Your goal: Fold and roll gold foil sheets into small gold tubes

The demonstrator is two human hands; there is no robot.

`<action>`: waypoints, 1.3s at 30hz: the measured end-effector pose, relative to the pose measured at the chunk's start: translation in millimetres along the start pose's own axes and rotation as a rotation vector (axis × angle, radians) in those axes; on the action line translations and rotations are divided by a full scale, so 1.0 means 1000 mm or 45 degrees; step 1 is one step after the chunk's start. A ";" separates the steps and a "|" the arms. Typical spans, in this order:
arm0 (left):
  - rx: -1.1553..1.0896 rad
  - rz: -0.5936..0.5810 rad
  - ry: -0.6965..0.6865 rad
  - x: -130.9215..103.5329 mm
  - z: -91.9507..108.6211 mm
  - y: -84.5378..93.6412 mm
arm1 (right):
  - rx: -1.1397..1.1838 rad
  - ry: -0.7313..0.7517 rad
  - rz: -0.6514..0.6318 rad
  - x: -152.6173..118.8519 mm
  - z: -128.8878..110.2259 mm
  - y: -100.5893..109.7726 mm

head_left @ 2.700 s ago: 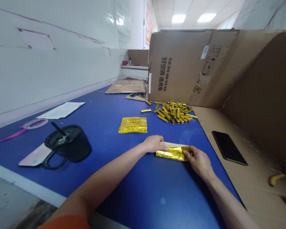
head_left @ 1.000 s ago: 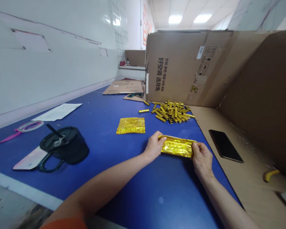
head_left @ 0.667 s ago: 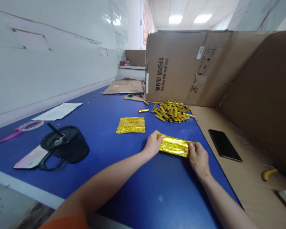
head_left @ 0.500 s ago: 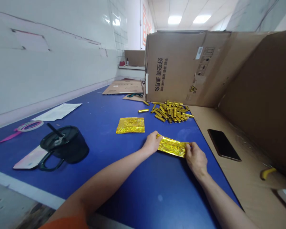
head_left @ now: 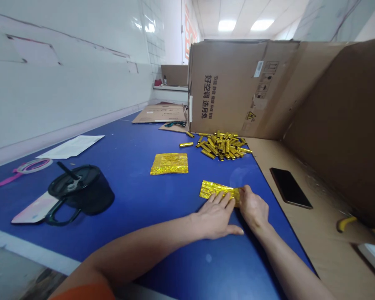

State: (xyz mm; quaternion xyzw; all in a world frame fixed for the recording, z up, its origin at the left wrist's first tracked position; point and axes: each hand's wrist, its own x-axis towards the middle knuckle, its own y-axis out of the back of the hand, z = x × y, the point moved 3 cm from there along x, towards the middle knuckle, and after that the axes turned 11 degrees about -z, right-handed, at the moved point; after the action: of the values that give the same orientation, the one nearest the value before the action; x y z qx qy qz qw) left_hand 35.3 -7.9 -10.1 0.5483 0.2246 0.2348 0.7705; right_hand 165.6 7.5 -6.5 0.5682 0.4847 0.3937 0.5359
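– One flat strip of shiny, crinkled gold foil [head_left: 215,190] on my feed. How's it look to you?

– Bright yellow-gold, little glints all over, a long rectangle with its right end angled slightly toward the wearer. It's lying on the smooth blue tabletop [head_left: 181,262].

– And the hands? I'm miles off, the head cam's all I've got.

– Left hand [head_left: 217,218] is palm down, fingers fanned out, thumb sticking off to the right over the blue. Its fingertips press on the strip's near side, no grip there. Right hand [head_left: 253,208] is curled in, pinching the right end. I can't make out the tucked fingers.

– So where's the strip from that pinch?

– Pretty much all of it runs left from there, passing the left fingertips, with its far left corner uncovered. Beyond it to the left I've got a squarish gold foil sheet [head_left: 168,163], plus a heap of small gold foil tubes [head_left: 223,146] farther back, near the big brown cardboard box [head_left: 234,100].
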 end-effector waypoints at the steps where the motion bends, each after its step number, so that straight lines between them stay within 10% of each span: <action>1: 0.016 -0.041 -0.004 0.000 0.000 -0.004 | -0.013 0.008 -0.007 0.000 0.000 0.000; 18: -0.054 -0.134 -0.022 -0.002 -0.006 -0.008 | -0.061 -0.016 -0.087 0.001 0.009 0.000; 24: -0.078 -0.145 -0.036 -0.001 -0.007 -0.008 | 0.233 0.349 0.350 -0.008 0.007 0.008; 32: -0.165 -0.305 -0.124 0.005 -0.041 0.013 | 0.206 0.686 0.029 -0.010 -0.012 -0.001; 39: -0.253 -0.030 -0.082 0.017 -0.069 0.022 | -0.005 0.685 -0.087 -0.019 -0.020 0.006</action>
State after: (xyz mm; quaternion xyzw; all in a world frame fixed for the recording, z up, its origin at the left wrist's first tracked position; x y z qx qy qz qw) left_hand 4.3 59.5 -11.0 0.4739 0.1816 0.2292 0.8306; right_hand 142.5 -6.3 3.6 0.4255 0.6278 0.5133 0.4017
